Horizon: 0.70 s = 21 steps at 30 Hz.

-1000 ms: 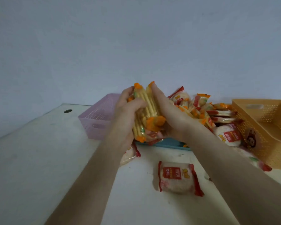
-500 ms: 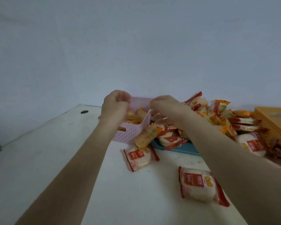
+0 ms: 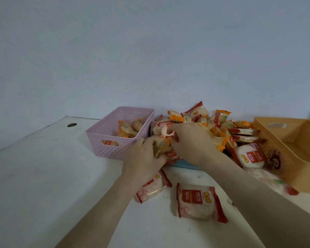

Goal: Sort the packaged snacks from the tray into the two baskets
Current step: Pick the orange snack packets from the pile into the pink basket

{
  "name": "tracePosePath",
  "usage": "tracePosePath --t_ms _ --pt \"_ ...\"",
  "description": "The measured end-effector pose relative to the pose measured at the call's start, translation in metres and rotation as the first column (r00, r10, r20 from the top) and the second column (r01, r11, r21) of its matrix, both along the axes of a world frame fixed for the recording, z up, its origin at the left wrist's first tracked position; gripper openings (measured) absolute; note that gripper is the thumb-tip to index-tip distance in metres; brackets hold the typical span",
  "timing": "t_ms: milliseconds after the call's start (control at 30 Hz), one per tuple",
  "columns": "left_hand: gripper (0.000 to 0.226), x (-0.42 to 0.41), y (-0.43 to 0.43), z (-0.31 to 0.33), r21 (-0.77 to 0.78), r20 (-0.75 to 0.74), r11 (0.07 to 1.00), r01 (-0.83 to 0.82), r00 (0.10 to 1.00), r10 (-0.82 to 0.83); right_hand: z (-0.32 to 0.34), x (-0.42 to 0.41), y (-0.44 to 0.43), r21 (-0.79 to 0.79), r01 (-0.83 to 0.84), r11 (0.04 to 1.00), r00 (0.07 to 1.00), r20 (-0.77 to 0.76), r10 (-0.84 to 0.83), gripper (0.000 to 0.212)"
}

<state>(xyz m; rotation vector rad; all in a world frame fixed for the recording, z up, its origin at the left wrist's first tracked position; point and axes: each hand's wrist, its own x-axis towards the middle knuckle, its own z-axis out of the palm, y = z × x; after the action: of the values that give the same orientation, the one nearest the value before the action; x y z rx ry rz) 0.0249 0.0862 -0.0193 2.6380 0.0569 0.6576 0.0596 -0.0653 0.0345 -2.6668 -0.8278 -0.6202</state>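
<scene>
Left hand (image 3: 143, 159) back around orange packet (image 3: 161, 144)

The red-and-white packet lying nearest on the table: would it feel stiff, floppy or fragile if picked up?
The red-and-white packet probably holds its shape, since a round puffed cake seems to fill it. It looks light for its size and would likely crumble if squeezed. The glossy wrapper may slide easily on the table.

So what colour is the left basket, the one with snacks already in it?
The basket is pale pink with a perforated pattern, seen best in the head view.
</scene>
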Motion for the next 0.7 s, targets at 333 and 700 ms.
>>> tracePosePath --t_ms 333,700 --pt "0.065 0.025 -0.029 0.013 -0.306 -0.089 0.944 0.121 0.984 -0.154 -0.026 0.022 -0.072 -0.127 0.170 0.977 0.951 -0.237 -0.196 0.068" --pt "0.066 0.029 -0.056 0.013 -0.149 -0.267 0.946 0.288 0.909 -0.319 -0.016 0.012 -0.075 0.240 0.271 0.932 0.871 -0.472 -0.132 0.072"
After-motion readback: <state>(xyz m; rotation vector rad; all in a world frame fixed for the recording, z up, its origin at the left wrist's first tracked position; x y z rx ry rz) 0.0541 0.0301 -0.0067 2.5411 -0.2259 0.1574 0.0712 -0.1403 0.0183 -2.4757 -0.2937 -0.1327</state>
